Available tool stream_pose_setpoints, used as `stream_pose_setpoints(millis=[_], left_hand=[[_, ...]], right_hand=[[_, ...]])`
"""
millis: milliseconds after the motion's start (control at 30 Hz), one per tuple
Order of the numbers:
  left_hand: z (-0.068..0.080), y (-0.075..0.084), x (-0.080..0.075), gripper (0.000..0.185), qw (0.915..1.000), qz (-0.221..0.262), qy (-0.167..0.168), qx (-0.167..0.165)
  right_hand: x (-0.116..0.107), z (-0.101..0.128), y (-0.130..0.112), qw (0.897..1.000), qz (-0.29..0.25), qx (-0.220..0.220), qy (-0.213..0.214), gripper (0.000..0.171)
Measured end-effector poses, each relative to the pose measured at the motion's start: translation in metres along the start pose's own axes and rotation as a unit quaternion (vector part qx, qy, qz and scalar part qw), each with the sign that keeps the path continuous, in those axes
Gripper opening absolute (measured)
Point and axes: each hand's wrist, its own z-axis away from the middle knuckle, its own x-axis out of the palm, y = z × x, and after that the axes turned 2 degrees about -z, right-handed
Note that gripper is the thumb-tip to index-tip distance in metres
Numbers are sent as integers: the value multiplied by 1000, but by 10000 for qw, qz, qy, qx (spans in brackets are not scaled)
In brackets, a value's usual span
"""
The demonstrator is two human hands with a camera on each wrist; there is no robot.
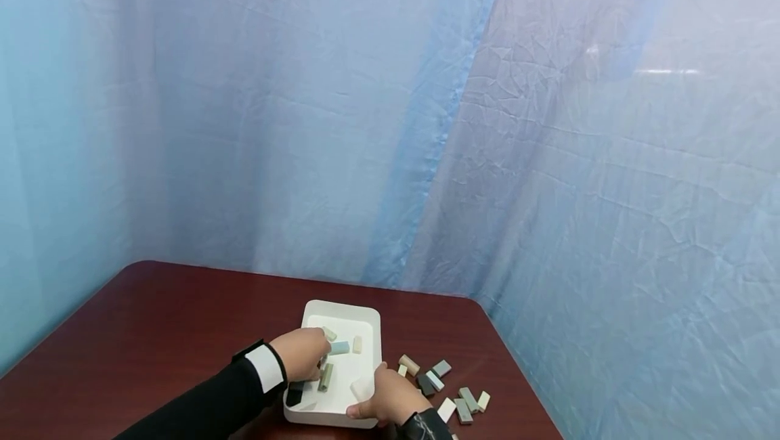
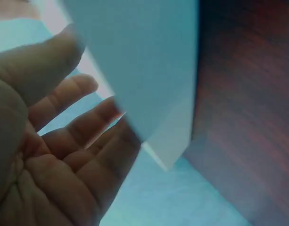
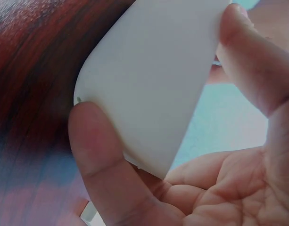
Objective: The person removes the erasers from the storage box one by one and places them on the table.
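A white rectangular tray [image 1: 347, 311] lies on the table with several small blocks inside. Among them are a light-blue block [image 1: 340, 347], a cream block [image 1: 357, 344] and a grey-green block [image 1: 326, 378]. My left hand [image 1: 302, 352] reaches over the left rim, beside the grey-green block. In the left wrist view its fingers [image 2: 83, 127] are loosely bent and spread, with no block seen between them; the tray wall hides some fingertips. At the near right corner my right hand [image 1: 393, 396] grips the tray, its thumb at the rim and a finger [image 3: 94, 136] against the outer wall.
Right of the tray, several loose blocks lie on the dark red table [image 1: 201, 318], among them a tan block [image 1: 409, 365], a grey block [image 1: 441, 368] and a white block [image 1: 447, 410]. Blue curtains [image 1: 341, 122] hang behind the table and along its sides.
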Motion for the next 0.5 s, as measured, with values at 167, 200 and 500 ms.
stream_pose_setpoints(millis=[167, 200, 500], left_hand=[[-3, -1, 8, 16, 9998, -59, -91, 164], [-3, -1, 10, 16, 9998, -61, -66, 201], [-9, -2, 15, 18, 9998, -209, -19, 76]], right_hand=[[0, 1, -1, 10000, -26, 24, -91, 105], [-1, 1, -1, 9999, -44, 32, -119, 104], [-2, 0, 0, 9993, -242, 106, -272, 102]])
